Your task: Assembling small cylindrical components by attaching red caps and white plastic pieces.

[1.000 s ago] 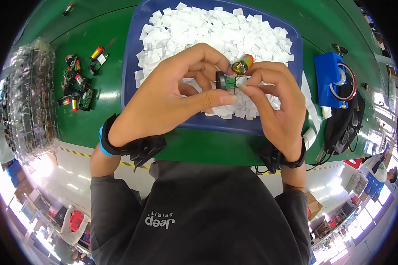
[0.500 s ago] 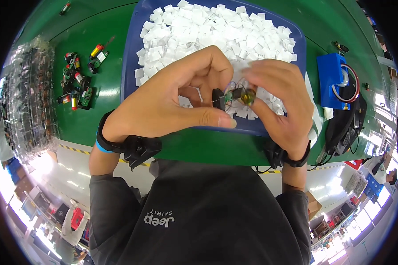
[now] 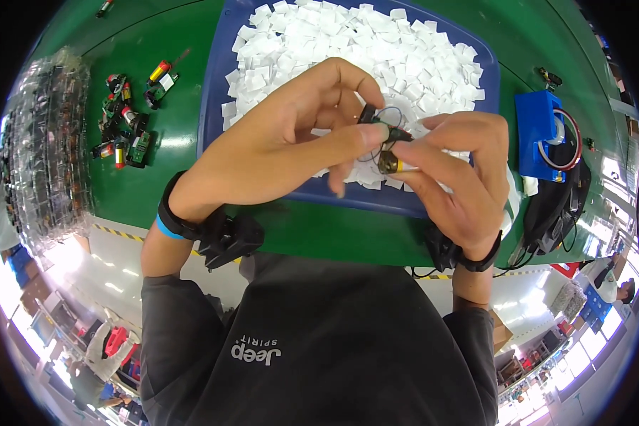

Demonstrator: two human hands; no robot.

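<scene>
Over the near part of a blue tray (image 3: 212, 92) full of small white paper-like squares (image 3: 319, 35), both my hands hold one small electronic assembly. My left hand (image 3: 298, 135) pinches its black and green circuit board (image 3: 383, 128) between thumb and fingers. In my right hand (image 3: 465, 160), thumb and fingertips grip the small cylindrical battery (image 3: 390, 162), yellowish with a dark end, beside the board. Thin wires (image 3: 394, 111) loop between the two parts. My fingers hide some of the board and most of the battery.
Left on the green table lies a pile of similar boards with red-and-yellow cylinders (image 3: 124, 124). Beyond it stand stacked clear plastic trays (image 3: 46, 149). At right are a blue fixture with a ring (image 3: 539, 135), a black bag (image 3: 557, 206) and a small board (image 3: 549, 78).
My left thumb has moved up onto the board, and the assembly has turned. My right fingers have closed in on the battery. The head view has shifted slightly.
</scene>
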